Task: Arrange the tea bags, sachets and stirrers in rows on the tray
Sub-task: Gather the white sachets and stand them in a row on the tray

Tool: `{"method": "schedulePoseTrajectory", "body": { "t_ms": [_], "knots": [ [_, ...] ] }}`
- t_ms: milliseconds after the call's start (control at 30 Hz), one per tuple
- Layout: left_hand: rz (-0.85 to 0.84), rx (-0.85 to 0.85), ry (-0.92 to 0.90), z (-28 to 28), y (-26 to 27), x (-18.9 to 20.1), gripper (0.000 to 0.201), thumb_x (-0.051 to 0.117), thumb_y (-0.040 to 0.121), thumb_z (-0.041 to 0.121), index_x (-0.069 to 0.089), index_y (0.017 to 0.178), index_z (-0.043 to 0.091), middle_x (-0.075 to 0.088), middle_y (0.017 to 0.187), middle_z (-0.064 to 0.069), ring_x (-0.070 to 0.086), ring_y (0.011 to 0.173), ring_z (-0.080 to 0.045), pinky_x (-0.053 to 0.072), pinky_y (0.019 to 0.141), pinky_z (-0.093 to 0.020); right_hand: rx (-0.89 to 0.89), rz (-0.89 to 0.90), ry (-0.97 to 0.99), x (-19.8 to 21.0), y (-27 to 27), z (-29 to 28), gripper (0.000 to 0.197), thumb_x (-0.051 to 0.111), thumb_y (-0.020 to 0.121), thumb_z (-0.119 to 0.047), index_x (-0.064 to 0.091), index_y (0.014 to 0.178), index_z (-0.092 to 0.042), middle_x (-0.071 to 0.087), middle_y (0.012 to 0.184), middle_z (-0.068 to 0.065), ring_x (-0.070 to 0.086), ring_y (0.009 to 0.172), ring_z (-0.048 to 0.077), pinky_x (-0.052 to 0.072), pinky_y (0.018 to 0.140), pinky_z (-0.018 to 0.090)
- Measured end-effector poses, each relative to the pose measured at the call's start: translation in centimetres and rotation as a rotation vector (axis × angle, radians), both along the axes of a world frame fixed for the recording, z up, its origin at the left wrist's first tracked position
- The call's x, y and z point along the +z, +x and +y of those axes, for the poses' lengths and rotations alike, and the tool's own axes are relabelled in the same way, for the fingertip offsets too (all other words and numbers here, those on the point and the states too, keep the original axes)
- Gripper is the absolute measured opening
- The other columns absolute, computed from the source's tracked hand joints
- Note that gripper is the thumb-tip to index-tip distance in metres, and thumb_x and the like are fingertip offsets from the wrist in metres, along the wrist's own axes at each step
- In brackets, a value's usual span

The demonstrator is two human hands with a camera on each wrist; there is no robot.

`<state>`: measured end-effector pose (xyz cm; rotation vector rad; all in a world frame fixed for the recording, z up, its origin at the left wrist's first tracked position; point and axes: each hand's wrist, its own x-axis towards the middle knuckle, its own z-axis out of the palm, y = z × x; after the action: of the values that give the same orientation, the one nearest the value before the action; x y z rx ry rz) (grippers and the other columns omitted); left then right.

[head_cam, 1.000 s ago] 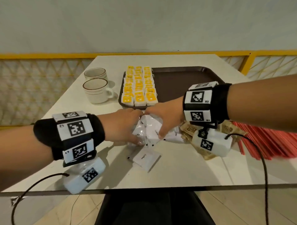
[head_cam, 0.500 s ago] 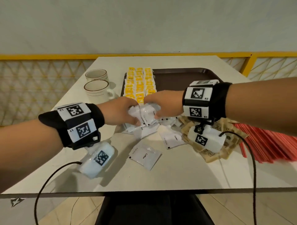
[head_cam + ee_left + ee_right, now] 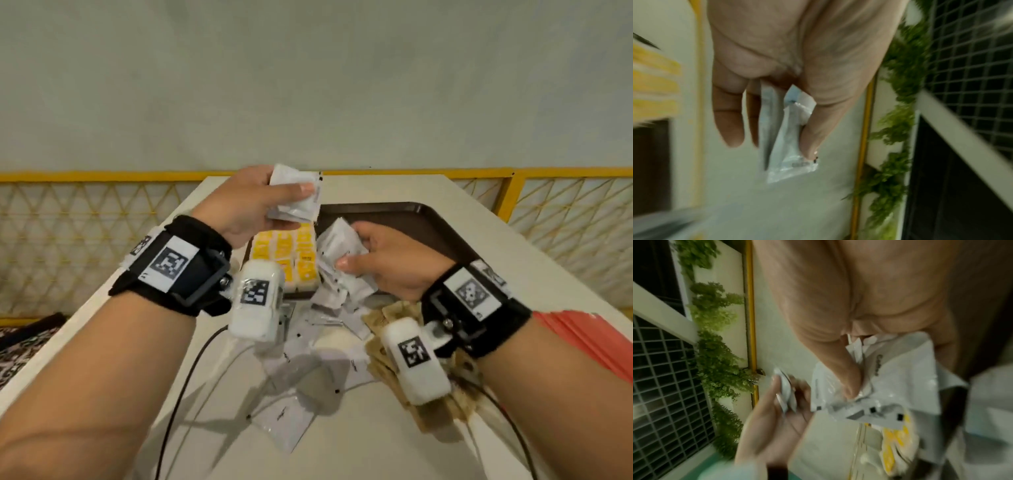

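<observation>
My left hand (image 3: pixel 270 202) is raised above the table and pinches a small stack of white sachets (image 3: pixel 296 195) between thumb and fingers; the left wrist view shows those sachets (image 3: pixel 789 138) edge-on under the thumb. My right hand (image 3: pixel 363 253) grips a bigger, untidy bunch of white sachets (image 3: pixel 337 246) over the near left part of the dark brown tray (image 3: pixel 411 222), and the right wrist view shows this bunch (image 3: pixel 890 378) too. Yellow tea bags (image 3: pixel 284 253) lie in rows along the tray's left side. More white sachets (image 3: pixel 291 421) are scattered on the table.
Brown sachets (image 3: pixel 445 404) lie in a heap under my right wrist. Red stirrers (image 3: pixel 589 339) are piled at the right edge of the table. A yellow railing (image 3: pixel 513 171) runs behind the table. Cables hang from both wrist cameras.
Both hands lifted from the sachet heap, each carrying white sachets. The left hand rose higher and further away, the right moved over the tray's near edge. Several sachets dropped back onto the table.
</observation>
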<state>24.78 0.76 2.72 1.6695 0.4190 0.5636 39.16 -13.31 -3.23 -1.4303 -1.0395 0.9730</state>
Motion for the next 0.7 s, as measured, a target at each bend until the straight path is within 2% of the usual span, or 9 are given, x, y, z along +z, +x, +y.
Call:
{"method": "schedulePoseTrajectory", "body": {
  "t_ms": [67,133,267,333,400,500,533,600,700],
  "knots": [
    [-0.046,-0.015,0.009,-0.4,1.2,1.6,0.012,0.063,0.087,0.014,0.064,0.098,0.011,0.070,0.082,-0.002,0.068,0.077,-0.015,0.057,0.073,-0.030,0.024,-0.046,-0.065,-0.6,0.0,-0.1,0.028,0.062,0.084,0.009,0.054,0.106,-0.007,0.062,0.102,0.018,0.061,0.091,0.028,0.052,0.082,0.042],
    [-0.074,-0.023,0.005,-0.5,2.2,2.5,0.017,0.063,0.086,0.013,0.062,0.103,0.008,0.070,0.088,-0.007,0.068,0.085,-0.021,0.058,0.075,-0.033,0.037,-0.023,-0.088,-0.5,0.2,-0.2,0.029,0.063,0.084,0.008,0.056,0.108,-0.007,0.064,0.101,0.016,0.062,0.091,0.028,0.052,0.083,0.045],
    [-0.119,-0.002,-0.072,-0.2,3.5,2.7,0.042,0.067,0.079,0.021,0.061,0.115,0.001,0.069,0.110,-0.015,0.067,0.100,-0.025,0.057,0.083,-0.037,0.077,0.180,0.060,2.7,1.9,-0.2,0.030,0.052,0.088,0.010,0.055,0.113,-0.006,0.067,0.095,0.012,0.067,0.082,0.024,0.059,0.067,0.037],
    [-0.154,0.012,-0.151,-0.5,4.1,2.6,0.058,0.068,0.073,0.027,0.059,0.122,0.000,0.066,0.117,-0.015,0.066,0.099,-0.025,0.055,0.084,-0.042,0.003,0.255,0.169,4.7,2.8,0.3,0.032,0.050,0.089,0.009,0.052,0.117,-0.007,0.068,0.092,0.009,0.068,0.075,0.021,0.058,0.061,0.040],
    [-0.227,-0.051,-0.261,-1.5,4.8,2.3,0.055,0.063,0.078,0.026,0.055,0.125,-0.002,0.064,0.114,-0.017,0.065,0.096,-0.027,0.055,0.082,-0.048,-0.108,0.304,0.272,6.0,3.6,1.1,0.044,0.052,0.090,0.006,0.040,0.131,-0.007,0.064,0.097,0.010,0.067,0.073,0.023,0.054,0.058,0.044],
    [-0.302,-0.185,-0.380,-3.3,5.9,1.3,0.051,0.052,0.089,0.029,0.050,0.132,0.002,0.057,0.125,-0.024,0.060,0.105,-0.033,0.045,0.092,-0.056,-0.162,0.314,0.359,7.1,3.7,2.1,0.052,0.051,0.091,0.007,0.040,0.133,-0.021,0.063,0.101,0.008,0.065,0.075,0.023,0.055,0.048,0.035],
    [-0.326,-0.193,-0.402,-3.7,6.2,1.0,0.052,0.051,0.090,0.031,0.048,0.135,0.005,0.053,0.131,-0.025,0.056,0.108,-0.034,0.039,0.097,-0.058,-0.165,0.280,0.368,7.4,3.5,2.3,0.050,0.051,0.090,0.007,0.043,0.131,-0.021,0.063,0.102,0.009,0.064,0.076,0.022,0.053,0.049,0.030],
    [-0.399,-0.188,-0.424,-4.1,6.5,0.7,0.054,0.053,0.090,0.033,0.047,0.136,0.006,0.053,0.130,-0.022,0.052,0.111,-0.034,0.036,0.098,-0.056,-0.187,0.167,0.383,7.7,2.9,2.8,0.043,0.052,0.090,0.006,0.048,0.127,-0.015,0.063,0.104,0.011,0.065,0.082,0.023,0.053,0.052,0.028],
    [-0.469,-0.144,-0.434,-4.9,6.6,0.6,0.046,0.052,0.089,0.031,0.053,0.128,0.008,0.060,0.114,-0.015,0.053,0.103,-0.030,0.039,0.085,-0.047,-0.252,-0.010,0.406,7.3,1.9,3.4,0.036,0.053,0.091,0.001,0.051,0.123,-0.015,0.065,0.110,0.014,0.066,0.097,0.029,0.056,0.074,0.044]
  ]
}}
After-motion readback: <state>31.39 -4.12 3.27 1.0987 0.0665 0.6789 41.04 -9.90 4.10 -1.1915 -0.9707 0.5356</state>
